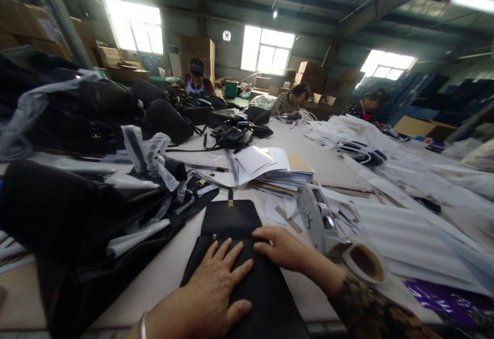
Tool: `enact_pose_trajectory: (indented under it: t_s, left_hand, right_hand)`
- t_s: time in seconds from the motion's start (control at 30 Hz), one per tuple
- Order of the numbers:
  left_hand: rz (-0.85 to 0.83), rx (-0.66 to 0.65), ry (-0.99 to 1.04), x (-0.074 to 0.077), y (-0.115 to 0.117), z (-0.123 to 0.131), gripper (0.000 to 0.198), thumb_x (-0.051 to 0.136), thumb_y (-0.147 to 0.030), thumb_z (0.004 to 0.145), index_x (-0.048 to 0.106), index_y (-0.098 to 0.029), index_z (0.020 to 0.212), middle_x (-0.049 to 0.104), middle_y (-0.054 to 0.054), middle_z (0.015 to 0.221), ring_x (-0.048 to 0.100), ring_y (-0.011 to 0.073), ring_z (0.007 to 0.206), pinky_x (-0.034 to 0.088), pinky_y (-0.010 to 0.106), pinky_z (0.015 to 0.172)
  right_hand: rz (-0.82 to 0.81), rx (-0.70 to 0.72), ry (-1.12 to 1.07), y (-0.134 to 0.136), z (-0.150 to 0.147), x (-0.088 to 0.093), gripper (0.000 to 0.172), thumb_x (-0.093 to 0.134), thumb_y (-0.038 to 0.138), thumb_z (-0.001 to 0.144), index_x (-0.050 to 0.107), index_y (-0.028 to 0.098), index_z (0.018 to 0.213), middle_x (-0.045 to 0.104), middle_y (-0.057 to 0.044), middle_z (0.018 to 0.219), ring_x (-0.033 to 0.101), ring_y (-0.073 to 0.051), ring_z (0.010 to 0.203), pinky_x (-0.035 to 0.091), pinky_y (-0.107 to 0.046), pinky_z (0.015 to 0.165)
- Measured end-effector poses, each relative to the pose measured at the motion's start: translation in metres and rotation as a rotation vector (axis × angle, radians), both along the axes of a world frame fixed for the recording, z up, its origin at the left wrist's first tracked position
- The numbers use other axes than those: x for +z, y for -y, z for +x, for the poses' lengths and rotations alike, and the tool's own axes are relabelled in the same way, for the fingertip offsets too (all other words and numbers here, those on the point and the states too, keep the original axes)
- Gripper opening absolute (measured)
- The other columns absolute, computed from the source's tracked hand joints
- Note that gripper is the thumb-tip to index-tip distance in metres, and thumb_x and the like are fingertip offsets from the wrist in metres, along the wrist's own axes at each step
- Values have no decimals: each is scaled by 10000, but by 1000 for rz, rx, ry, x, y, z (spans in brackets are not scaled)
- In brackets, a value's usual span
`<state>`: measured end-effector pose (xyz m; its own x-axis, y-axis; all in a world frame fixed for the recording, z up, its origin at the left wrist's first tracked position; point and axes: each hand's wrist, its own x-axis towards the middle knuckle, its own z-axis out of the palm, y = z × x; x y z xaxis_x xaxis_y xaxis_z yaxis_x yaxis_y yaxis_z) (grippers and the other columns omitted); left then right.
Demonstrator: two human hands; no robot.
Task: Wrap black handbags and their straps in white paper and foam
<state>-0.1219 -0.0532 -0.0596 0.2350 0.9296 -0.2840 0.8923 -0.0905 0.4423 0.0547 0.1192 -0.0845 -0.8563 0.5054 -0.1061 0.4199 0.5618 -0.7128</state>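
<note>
A black leather-like bag (266, 298) lies flat on the table in front of me, its flap (231, 218) turned up at the far end. On that flap a short strap carries a gold-coloured clasp (230, 202). My left hand (216, 282) rests on the bag's body with fingers spread and nothing held. At the bag's right edge, near the base of the flap, is my right hand (280, 246); its thumb and index finger touch the black material, slightly apart, while its other fingers are hidden.
To my left are black bags (77, 215) with plastic wrapping. Ahead sits a stack of paper sheets (274, 169). A tape dispenser (318, 215) and a brown tape roll (363, 263) lie right of the bag. White foam sheets (417, 241) spread further right. Several people (291, 101) sit across the table.
</note>
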Motion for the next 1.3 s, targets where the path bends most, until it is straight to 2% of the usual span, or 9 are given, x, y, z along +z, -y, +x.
enact_pose_trajectory:
  t_s: [0.1, 0.17, 0.3, 0.43, 0.57, 0.7, 0.97, 1.13, 1.3]
  left_hand:
    - [-80, -42, -6, 15, -13, -7, 782, 650, -537, 816, 369, -332, 1517, 220, 150, 1623, 170, 448, 1475, 169, 716, 1143]
    - [-83, -101, -13, 22, -27, -15, 773, 697, -506, 783, 438, -311, 1484, 317, 161, 1594, 296, 442, 1443, 276, 664, 1136]
    - [44, -130, -66, 26, -74, -36, 476, 660, -446, 832, 656, -275, 1275, 653, 109, 1309, 627, 309, 1180, 487, 410, 1029]
    - [185, 103, -258, 14, -136, -58, 323, 632, -407, 854, 716, -217, 1103, 710, 115, 1094, 668, 290, 1042, 515, 366, 932]
    - [271, 284, -367, -4, -193, -72, 321, 610, -361, 867, 674, -132, 1083, 638, 187, 1145, 635, 328, 1059, 513, 414, 907]
    - [330, 394, -428, -25, -233, -72, 433, 690, -381, 810, 622, -107, 1139, 557, 215, 1242, 552, 344, 1167, 479, 412, 966]
    - [359, 437, -444, -52, -260, -62, 465, 668, -347, 804, 570, -117, 1197, 500, 219, 1296, 510, 345, 1172, 487, 429, 927]
    - [381, 428, -446, -55, -266, -61, 374, 542, -232, 882, 556, -126, 1240, 518, 215, 1285, 527, 328, 1165, 494, 421, 910]
    - [401, 393, -449, -51, -274, -63, 475, 348, -129, 961, 413, -156, 1431, 576, 187, 1215, 621, 285, 1060, 516, 391, 858]
  right_hand:
    - [-96, -364, -147, -41, -31, -11, 264, 631, 268, 830, 762, 182, 1042, 766, -78, 1006, 706, -224, 961, 546, -346, 902]
    - [-131, -477, -169, -66, -54, -24, 305, 589, 241, 852, 727, 136, 1103, 762, -93, 966, 720, -200, 855, 573, -307, 784]
    - [-162, -615, -179, -96, -90, -57, 359, 552, 199, 865, 675, 65, 1174, 748, -116, 880, 703, -164, 684, 547, -245, 620]
    - [-121, -678, -185, -113, -105, -77, 384, 595, 174, 813, 691, 99, 1177, 748, -94, 873, 695, -175, 731, 537, -248, 680]
    - [-43, -705, -177, -130, -113, -80, 385, 604, 142, 774, 713, 114, 1142, 750, -109, 1004, 678, -207, 932, 502, -255, 833]
    - [8, -670, -164, -139, -124, -81, 274, 599, 166, 778, 757, 122, 998, 757, -110, 967, 666, -216, 915, 472, -257, 826]
    - [42, -678, -142, -143, -137, -84, 230, 590, 192, 783, 774, 145, 911, 763, -113, 915, 658, -214, 837, 440, -253, 728]
    - [37, -692, -169, -146, -139, -81, 223, 577, 233, 805, 780, 147, 839, 762, -112, 863, 646, -215, 791, 434, -265, 705]
    - [4, -762, -220, -144, -138, -81, 232, 546, 225, 804, 762, 149, 769, 750, -91, 802, 624, -201, 759, 435, -264, 698]
